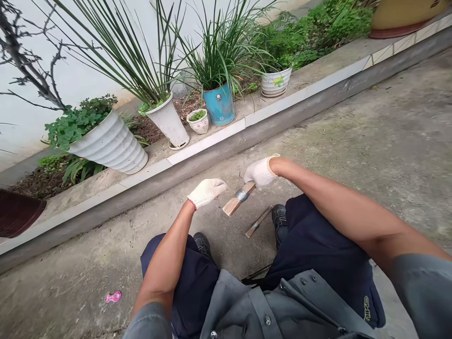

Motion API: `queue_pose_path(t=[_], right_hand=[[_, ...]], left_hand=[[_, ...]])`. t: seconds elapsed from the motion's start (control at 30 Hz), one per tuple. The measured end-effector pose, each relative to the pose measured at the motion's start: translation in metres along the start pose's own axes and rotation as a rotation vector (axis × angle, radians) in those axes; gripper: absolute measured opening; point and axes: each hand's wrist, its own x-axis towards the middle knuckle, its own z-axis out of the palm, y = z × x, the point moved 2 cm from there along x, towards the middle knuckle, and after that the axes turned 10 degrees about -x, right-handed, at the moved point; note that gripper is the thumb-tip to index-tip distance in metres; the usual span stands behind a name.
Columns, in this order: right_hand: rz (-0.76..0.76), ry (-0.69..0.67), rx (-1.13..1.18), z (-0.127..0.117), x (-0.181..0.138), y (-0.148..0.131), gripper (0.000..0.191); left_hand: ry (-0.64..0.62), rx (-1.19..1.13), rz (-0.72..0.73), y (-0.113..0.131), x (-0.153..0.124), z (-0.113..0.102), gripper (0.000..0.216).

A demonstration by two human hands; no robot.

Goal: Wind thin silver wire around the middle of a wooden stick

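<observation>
Both my hands wear white knit gloves. My right hand (260, 172) is closed round the far end of a short wooden stick (233, 204) that has a coil of thin grey wire (242, 194) wound round its middle. My left hand (206, 191) is pinched on the loose end of that wire, a short way left of the coil. The strand runs taut between my hand and the stick. A second wooden stick (259, 221) lies on the concrete below, beside my right shoe (279, 217).
I am crouched on rough concrete ground (370, 136). A raised tiled kerb (212, 141) runs across the far side, carrying a ribbed white pot (109, 143), a tall white pot (170, 122), a blue pot (219, 104) and small pots. A pink scrap (113, 296) lies at lower left.
</observation>
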Motion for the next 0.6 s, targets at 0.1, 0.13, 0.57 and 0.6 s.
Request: queue_pose_path(t=[0.1,0.13,0.57,0.6], right_hand=[[-0.105,0.072,0.15,-0.007,-0.012,0.004,0.018],[-0.099,0.125,0.203,-0.011,-0.014,0.006,0.019],[0.547,0.529,0.094,-0.033,-0.001,0.015,0.03],[0.564,0.499,0.041,-0.031,0.001,0.016,0.031]], left_hand=[[0.041,-0.111,0.032,-0.004,0.003,0.001,0.039],[0.047,-0.159,0.059,-0.005,0.004,0.003,0.041],[-0.15,-0.32,-0.007,-0.01,0.009,0.04,0.045],[-0.157,-0.286,-0.012,-0.009,0.008,0.038,0.045]])
